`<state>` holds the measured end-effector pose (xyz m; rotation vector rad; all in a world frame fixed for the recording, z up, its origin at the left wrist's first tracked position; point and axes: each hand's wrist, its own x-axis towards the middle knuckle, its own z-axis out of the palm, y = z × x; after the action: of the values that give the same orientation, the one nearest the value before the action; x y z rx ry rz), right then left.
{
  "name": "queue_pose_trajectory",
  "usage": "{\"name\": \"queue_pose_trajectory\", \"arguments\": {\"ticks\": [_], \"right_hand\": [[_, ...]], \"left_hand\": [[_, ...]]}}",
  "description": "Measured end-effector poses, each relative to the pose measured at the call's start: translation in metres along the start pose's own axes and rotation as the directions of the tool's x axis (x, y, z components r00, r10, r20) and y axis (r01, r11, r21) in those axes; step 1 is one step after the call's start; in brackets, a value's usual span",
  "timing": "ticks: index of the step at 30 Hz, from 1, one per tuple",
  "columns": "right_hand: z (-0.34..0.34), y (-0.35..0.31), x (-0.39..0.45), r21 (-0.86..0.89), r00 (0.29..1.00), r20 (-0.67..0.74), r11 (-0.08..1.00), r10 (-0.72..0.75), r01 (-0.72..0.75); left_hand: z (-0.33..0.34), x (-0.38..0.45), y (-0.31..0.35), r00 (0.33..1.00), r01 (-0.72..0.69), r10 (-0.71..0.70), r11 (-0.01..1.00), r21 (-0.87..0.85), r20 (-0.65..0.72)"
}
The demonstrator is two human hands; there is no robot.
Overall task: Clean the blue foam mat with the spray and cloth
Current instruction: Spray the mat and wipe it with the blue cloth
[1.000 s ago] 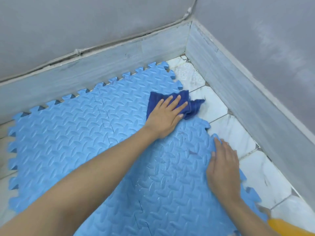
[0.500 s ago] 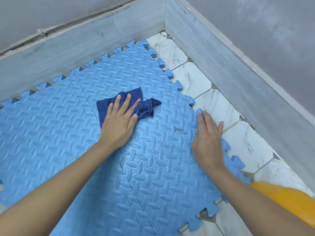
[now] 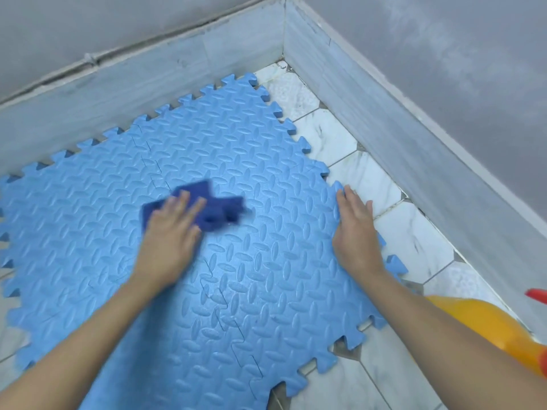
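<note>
The blue foam mat (image 3: pixel 242 149), made of interlocking tiles with a raised oval pattern, lies on the floor in a room corner. A dark blue cloth (image 3: pixel 219 205) sits near the mat's middle, blurred by motion. My left hand (image 3: pixel 170 235) presses flat on the cloth's left part with straight fingers. My right hand (image 3: pixel 355 229) lies flat on the mat's right edge, fingers straight. The yellow spray bottle (image 3: pixel 479 324) with a red trigger tip (image 3: pixel 537 294) lies at the lower right, partly behind my right forearm.
White marble-look floor tiles (image 3: pixel 414 241) run along the mat's right side and below it. Grey skirting boards (image 3: pixel 142 84) and grey walls (image 3: pixel 444 54) meet in a corner at the top.
My left hand has slid the cloth from the mat's far right edge back toward the mat's middle. My right hand has stayed flat on the right edge. The view has shifted, showing more of the bottle.
</note>
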<state>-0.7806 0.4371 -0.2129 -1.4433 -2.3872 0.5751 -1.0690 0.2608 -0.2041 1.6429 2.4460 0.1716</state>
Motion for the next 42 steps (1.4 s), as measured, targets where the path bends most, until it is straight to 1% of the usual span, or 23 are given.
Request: {"name": "queue_pose_trajectory", "arguments": {"ticks": [2,3,4,6,9,12,14,16,19,20,21,23,24,25,26,28,30,32,33,36,38,40,42], "right_hand": [[0.002,-0.001,0.0,-0.044,1.0,-0.001,0.999,-0.016,0.016],[0.002,-0.002,0.0,-0.051,1.0,-0.005,0.999,-0.008,0.008],[0.002,-0.003,0.0,-0.055,1.0,-0.004,0.998,0.003,-0.003],[0.001,-0.006,-0.002,-0.061,0.999,0.03,0.998,0.012,-0.01],[-0.019,-0.002,0.001,-0.1,0.983,0.182,0.994,-0.018,0.037],[-0.035,0.002,0.006,-0.19,0.937,0.347,0.975,-0.045,0.117],[-0.031,-0.001,0.006,-0.271,0.945,0.327,0.955,-0.026,0.12],[-0.019,-0.009,-0.002,-0.329,0.976,0.219,0.941,-0.008,0.082],[-0.006,-0.032,-0.023,-0.361,0.995,0.096,0.931,-0.013,0.047],[-0.001,-0.043,-0.03,-0.351,0.991,0.107,0.93,-0.081,0.114],[0.008,-0.054,-0.038,-0.337,0.966,0.168,0.91,-0.196,0.243],[0.026,-0.076,-0.052,-0.285,0.825,0.352,0.789,-0.442,0.544],[0.032,-0.084,-0.057,-0.254,0.765,0.412,0.744,-0.495,0.618],[0.036,-0.09,-0.06,-0.228,0.747,0.44,0.742,-0.499,0.63],[0.036,-0.092,-0.062,-0.217,0.758,0.44,0.763,-0.481,0.61],[0.034,-0.091,-0.063,-0.226,0.793,0.404,0.79,-0.456,0.57],[0.033,-0.097,-0.065,-0.253,0.812,0.373,0.792,-0.45,0.555],[0.039,-0.114,-0.072,-0.248,0.822,0.35,0.802,-0.449,0.544],[0.045,-0.124,-0.078,-0.227,0.804,0.36,0.791,-0.474,0.568],[0.063,-0.146,-0.095,-0.139,0.651,0.448,0.672,-0.613,0.728],[0.067,-0.147,-0.097,-0.112,0.615,0.478,0.65,-0.628,0.751],[0.064,-0.141,-0.093,-0.108,0.624,0.477,0.664,-0.619,0.74],[0.06,-0.136,-0.089,-0.105,0.61,0.491,0.653,-0.622,0.75]], "left_hand": [[-0.013,0.013,-0.041,0.955,0.298,-0.298,0.954,-0.042,0.005],[-0.016,0.018,-0.046,0.933,0.359,-0.359,0.931,-0.057,0.011],[-0.014,0.021,-0.041,0.929,0.369,-0.37,0.927,-0.068,-0.003],[-0.008,0.02,-0.013,0.954,0.296,-0.299,0.951,-0.095,-0.019],[0.0,0.005,0.043,0.997,0.064,-0.061,0.993,-0.096,0.037],[0.011,-0.025,0.096,0.972,-0.188,0.197,0.979,-0.076,0.125],[0.02,-0.05,0.117,0.951,-0.28,0.283,0.959,-0.048,0.127],[0.027,-0.072,0.115,0.96,-0.265,0.264,0.964,-0.003,0.095],[0.028,-0.105,0.087,0.981,-0.186,0.185,0.982,0.02,0.058],[0.024,-0.118,0.075,0.987,-0.148,0.146,0.989,0.015,0.062],[0.022,-0.133,0.061,0.992,-0.1,0.098,0.995,0.016,0.074],[0.017,-0.167,0.029,0.996,-0.013,0.009,0.999,0.047,0.092],[0.015,-0.186,0.01,0.994,0.045,-0.051,0.997,0.06,0.099],[0.013,-0.206,-0.01,0.987,0.125,-0.13,0.99,0.062,0.098],[0.011,-0.227,-0.029,0.969,0.227,-0.231,0.973,0.048,0.088],[0.006,-0.267,-0.058,0.893,0.446,-0.444,0.895,-0.019,0.078],[0.003,-0.295,-0.061,0.844,0.535,-0.528,0.839,-0.096,0.088],[0.007,-0.305,-0.038,0.881,0.472,-0.463,0.873,-0.119,0.095],[0.01,-0.302,-0.021,0.914,0.403,-0.393,0.908,-0.112,0.102],[0.025,-0.279,0.031,0.992,0.1,-0.096,0.994,-0.04,0.079],[0.031,-0.267,0.048,0.995,-0.056,0.055,0.998,0.01,0.088],[0.032,-0.266,0.036,0.993,-0.083,0.077,0.994,0.07,0.085],[0.025,-0.273,0.011,0.995,0.059,-0.065,0.995,0.077,0.079]]}}
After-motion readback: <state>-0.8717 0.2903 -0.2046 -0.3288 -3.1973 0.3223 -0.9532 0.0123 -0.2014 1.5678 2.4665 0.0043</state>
